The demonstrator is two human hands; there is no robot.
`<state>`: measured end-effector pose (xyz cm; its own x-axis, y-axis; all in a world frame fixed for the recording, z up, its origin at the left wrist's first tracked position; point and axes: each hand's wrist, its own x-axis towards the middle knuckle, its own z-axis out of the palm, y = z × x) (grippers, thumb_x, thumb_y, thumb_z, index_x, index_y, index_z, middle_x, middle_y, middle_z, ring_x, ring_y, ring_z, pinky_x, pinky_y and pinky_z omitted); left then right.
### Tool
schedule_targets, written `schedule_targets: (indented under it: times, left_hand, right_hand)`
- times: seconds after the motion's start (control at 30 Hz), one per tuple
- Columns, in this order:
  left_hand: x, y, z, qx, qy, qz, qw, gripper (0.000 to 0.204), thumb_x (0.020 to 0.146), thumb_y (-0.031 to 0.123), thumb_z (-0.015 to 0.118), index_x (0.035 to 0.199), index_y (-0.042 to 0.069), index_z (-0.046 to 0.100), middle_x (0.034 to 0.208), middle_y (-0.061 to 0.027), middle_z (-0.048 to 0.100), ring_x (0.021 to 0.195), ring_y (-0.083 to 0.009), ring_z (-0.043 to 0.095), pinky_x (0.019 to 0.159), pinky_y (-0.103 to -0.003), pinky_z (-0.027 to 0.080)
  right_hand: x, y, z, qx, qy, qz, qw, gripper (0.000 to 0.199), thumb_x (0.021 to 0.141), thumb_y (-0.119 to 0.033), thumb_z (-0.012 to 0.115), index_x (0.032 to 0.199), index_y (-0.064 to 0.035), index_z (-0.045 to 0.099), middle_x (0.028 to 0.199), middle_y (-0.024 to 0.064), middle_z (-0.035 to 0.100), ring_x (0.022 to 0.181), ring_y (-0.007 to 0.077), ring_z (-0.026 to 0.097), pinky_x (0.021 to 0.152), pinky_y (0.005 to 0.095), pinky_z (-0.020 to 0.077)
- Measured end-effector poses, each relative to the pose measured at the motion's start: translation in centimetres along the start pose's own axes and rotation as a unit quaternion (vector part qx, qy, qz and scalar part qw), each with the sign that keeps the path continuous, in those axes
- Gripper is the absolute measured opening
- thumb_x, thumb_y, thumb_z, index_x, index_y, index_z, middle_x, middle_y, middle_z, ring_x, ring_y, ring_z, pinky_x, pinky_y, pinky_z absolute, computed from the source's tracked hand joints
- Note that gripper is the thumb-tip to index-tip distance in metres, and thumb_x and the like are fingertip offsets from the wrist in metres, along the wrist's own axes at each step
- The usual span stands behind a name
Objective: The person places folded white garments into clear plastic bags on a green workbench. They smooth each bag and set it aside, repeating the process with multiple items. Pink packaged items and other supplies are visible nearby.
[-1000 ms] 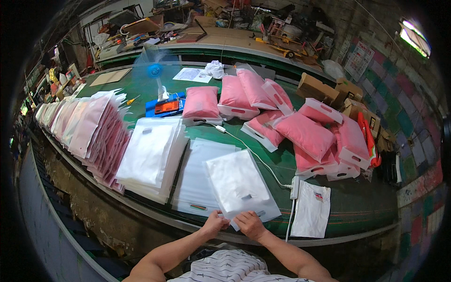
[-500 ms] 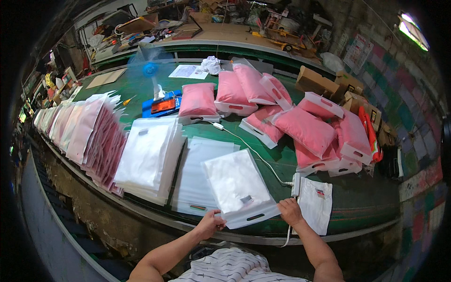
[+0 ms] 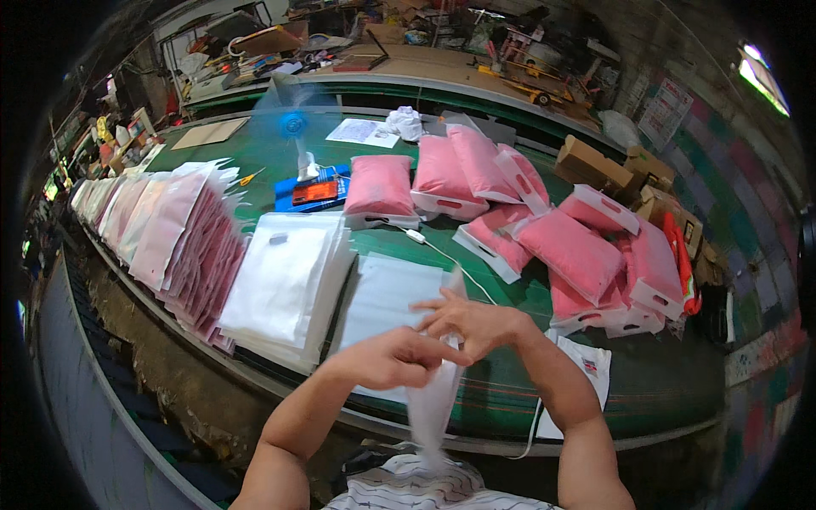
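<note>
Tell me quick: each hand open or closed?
Left hand: partly curled at the flat white plastic bag; grip cannot be told.
Right hand: partly spread beside it; hold unclear.

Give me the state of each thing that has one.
Left hand, fingers bent, grip partly hidden
Right hand, fingers spread
White bag at the hands, narrow to view, blurred
Fan, blades blurred, apparently spinning
Pink bags, filled, bulging
White bag stack, piled flat
Pale sheet stack, flat, partly covered
White bundle, crumpled

Left hand (image 3: 393,357) against right hand (image 3: 478,325), apparently
</note>
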<state>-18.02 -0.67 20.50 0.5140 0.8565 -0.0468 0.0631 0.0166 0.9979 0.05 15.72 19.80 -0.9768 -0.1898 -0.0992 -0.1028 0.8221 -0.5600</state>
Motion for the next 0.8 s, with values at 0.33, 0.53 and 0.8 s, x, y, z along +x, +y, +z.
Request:
schedule_targets:
  times: [0.33,0.53,0.8]
  left_hand:
    - [-7.0,-15.7,1.9,-0.641,0.193,-0.001,0.743,0.069,0.103,0.052,0.047,0.157,0.01,0.035,0.149,-0.0118,0.051,0.13,-0.0308,0.054,0.108,-0.048,0.046]
    - [-10.5,-16.6,1.5,-0.32,0.278,-0.161,0.892,0.072,0.091,0.011,0.07,0.154,0.004,0.038,0.147,-0.0113,0.051,0.128,-0.0211,0.054,0.111,-0.036,0.042]
    - [-18.8,-6.6,-10.3,-0.094,0.488,-0.002,0.868,0.07,0.081,-0.003,0.077,0.145,0.0,0.048,0.14,-0.0117,0.055,0.113,-0.0173,0.061,0.096,-0.033,0.052]
  right_hand:
    - [-0.7,3.1,8.3,0.371,0.343,0.335,0.795,0.027,0.092,-0.021,0.074,0.105,0.0024,0.072,0.088,0.0034,0.071,0.079,0.0136,0.064,0.075,0.0312,0.0516]
    - [1.1,4.1,15.1,0.485,0.47,0.362,0.643,0.029,0.097,-0.016,0.067,0.118,0.0046,0.066,0.105,0.0069,0.07,0.091,0.0155,0.064,0.084,0.0312,0.0508]
    - [11.6,-1.4,5.7,0.463,0.535,0.072,0.703,0.079,0.08,-0.007,0.078,0.146,-0.0003,0.034,0.125,0.015,0.06,0.104,0.0248,0.064,0.097,0.0369,0.0492]
